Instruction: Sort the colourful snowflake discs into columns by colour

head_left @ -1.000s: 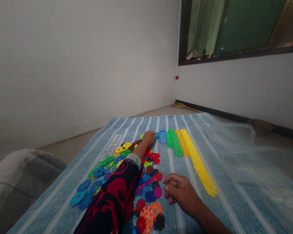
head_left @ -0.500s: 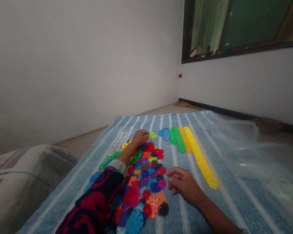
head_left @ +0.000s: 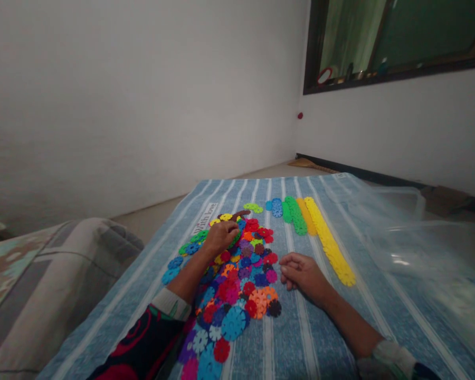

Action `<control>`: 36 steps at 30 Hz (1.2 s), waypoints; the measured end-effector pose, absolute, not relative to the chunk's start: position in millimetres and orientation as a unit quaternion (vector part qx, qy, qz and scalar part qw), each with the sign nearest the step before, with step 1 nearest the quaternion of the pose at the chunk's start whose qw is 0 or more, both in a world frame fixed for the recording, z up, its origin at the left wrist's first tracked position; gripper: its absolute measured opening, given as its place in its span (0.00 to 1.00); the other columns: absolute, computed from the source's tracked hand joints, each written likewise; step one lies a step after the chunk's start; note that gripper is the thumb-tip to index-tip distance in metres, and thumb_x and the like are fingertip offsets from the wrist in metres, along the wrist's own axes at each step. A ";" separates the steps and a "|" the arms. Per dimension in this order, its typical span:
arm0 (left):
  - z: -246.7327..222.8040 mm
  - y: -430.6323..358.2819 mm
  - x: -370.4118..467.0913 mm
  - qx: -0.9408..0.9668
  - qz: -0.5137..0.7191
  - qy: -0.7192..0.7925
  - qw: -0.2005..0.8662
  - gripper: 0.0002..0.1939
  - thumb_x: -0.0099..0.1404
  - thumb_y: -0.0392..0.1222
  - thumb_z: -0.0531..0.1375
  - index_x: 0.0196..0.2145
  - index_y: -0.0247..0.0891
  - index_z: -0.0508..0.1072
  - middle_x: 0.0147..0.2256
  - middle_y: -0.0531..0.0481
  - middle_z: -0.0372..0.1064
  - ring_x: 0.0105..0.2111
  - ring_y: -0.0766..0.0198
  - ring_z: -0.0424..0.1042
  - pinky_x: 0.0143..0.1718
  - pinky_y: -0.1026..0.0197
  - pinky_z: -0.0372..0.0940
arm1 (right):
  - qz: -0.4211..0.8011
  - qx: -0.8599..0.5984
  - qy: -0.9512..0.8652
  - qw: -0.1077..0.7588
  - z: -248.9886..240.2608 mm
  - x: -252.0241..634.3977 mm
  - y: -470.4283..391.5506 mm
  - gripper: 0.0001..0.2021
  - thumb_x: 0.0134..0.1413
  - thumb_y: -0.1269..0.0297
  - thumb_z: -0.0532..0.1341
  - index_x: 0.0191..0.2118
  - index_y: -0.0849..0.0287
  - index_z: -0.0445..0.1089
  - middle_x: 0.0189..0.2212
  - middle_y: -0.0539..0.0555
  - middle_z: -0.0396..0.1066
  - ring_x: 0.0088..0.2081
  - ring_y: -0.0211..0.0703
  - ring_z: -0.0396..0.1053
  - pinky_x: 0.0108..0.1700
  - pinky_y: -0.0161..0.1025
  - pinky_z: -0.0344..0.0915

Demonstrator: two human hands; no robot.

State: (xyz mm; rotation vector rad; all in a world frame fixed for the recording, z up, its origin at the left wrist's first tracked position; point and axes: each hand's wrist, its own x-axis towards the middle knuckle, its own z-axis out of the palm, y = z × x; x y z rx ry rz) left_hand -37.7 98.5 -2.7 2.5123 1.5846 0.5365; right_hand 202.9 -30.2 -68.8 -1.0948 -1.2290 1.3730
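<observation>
My left hand (head_left: 221,236) is over the heap of notched plastic discs (head_left: 233,287), fingers pinched together. A green disc (head_left: 235,240) lies at its fingertips; whether the fingers grip it or another disc, I cannot tell. My right hand (head_left: 304,275) rests on the cloth just right of the heap, its fingers loosely curled and nothing visible in them. Beyond the left hand are brown discs (head_left: 241,214) and lime-green discs (head_left: 253,208). Overlapping rows extend to the right: blue discs (head_left: 276,207), green discs (head_left: 296,215), orange discs (head_left: 306,216) and a long line of yellow discs (head_left: 330,243).
Blue striped cloth (head_left: 328,338) covers the table. Clear plastic containers (head_left: 396,203) stand along its right side. A cloth-covered piece of furniture (head_left: 91,264) is at the left. A white wall (head_left: 142,95) rises behind, with a dark-framed window (head_left: 411,42) at the upper right.
My left hand has drawn back from beside the lime-green discs to the heap, uncovering the brown discs. My right hand stays beside the heap. The camera view has shifted slightly.
</observation>
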 end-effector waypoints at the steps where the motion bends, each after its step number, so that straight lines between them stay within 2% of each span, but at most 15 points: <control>1: -4.3 93.8 -37.2 0.836 0.173 0.517 0.067 0.11 0.61 0.38 0.54 0.29 0.38 0.77 0.30 0.51 0.74 0.32 0.65 0.70 0.36 0.66 0.59 | 0.563 -0.446 -0.503 0.480 -69.3 203.3 -30.1 0.17 0.45 0.52 0.64 0.34 0.60 0.67 0.19 0.46 0.70 0.17 0.31 0.64 0.20 0.30 0.58; 4: -9.1 78.7 -34.0 0.857 0.152 0.484 0.092 0.10 0.61 0.38 0.55 0.29 0.38 0.76 0.30 0.50 0.73 0.33 0.65 0.70 0.37 0.65 0.61 | 0.570 -0.443 -0.497 0.482 -69.9 204.0 -30.0 0.16 0.45 0.53 0.65 0.34 0.61 0.66 0.19 0.46 0.70 0.16 0.31 0.64 0.19 0.29 0.56; 8: -11.8 57.3 -26.6 0.892 0.120 0.419 0.119 0.10 0.61 0.37 0.55 0.33 0.39 0.77 0.34 0.50 0.74 0.37 0.62 0.70 0.41 0.63 0.61 | 0.575 -0.441 -0.494 0.481 -69.0 204.8 -29.8 0.16 0.44 0.54 0.65 0.34 0.61 0.66 0.19 0.46 0.70 0.16 0.31 0.64 0.19 0.29 0.55; 11: -11.9 44.5 -21.0 0.911 0.103 0.387 0.099 0.08 0.62 0.39 0.56 0.35 0.38 0.76 0.37 0.47 0.73 0.40 0.60 0.69 0.44 0.60 0.61 | 0.575 -0.441 -0.493 0.482 -68.6 205.1 -29.7 0.16 0.45 0.55 0.64 0.35 0.61 0.66 0.19 0.46 0.71 0.16 0.30 0.63 0.19 0.29 0.55; 16: -16.6 36.0 -13.5 0.913 0.086 0.394 0.067 0.10 0.61 0.43 0.59 0.40 0.40 0.74 0.38 0.48 0.71 0.40 0.59 0.68 0.43 0.59 0.62 | 0.570 -0.443 -0.493 0.486 -68.7 205.1 -29.6 0.16 0.44 0.55 0.65 0.34 0.61 0.67 0.19 0.46 0.71 0.16 0.31 0.64 0.19 0.29 0.54; 22: -23.0 38.8 -9.0 0.914 0.054 0.401 0.026 0.07 0.63 0.39 0.56 0.31 0.37 0.73 0.33 0.48 0.69 0.37 0.61 0.67 0.39 0.60 0.61 | 0.576 -0.442 -0.490 0.483 -70.4 205.1 -28.6 0.16 0.43 0.54 0.65 0.34 0.61 0.67 0.19 0.46 0.71 0.16 0.31 0.64 0.19 0.29 0.55; 29: -17.2 36.8 -9.9 0.901 0.051 0.430 0.016 0.12 0.66 0.38 0.53 0.30 0.35 0.74 0.32 0.46 0.70 0.37 0.60 0.68 0.40 0.60 0.61 | 0.576 -0.447 -0.485 0.483 -68.6 205.2 -28.9 0.16 0.42 0.53 0.66 0.33 0.60 0.67 0.18 0.46 0.71 0.16 0.31 0.64 0.19 0.29 0.56; 36: -14.8 37.9 -11.2 0.864 0.088 0.491 0.067 0.10 0.62 0.39 0.57 0.24 0.36 0.71 0.27 0.51 0.67 0.30 0.65 0.65 0.34 0.64 0.57 | 0.580 -0.441 -0.484 0.486 -69.7 205.4 -28.3 0.15 0.43 0.56 0.65 0.34 0.61 0.67 0.18 0.46 0.71 0.16 0.31 0.64 0.19 0.28 0.55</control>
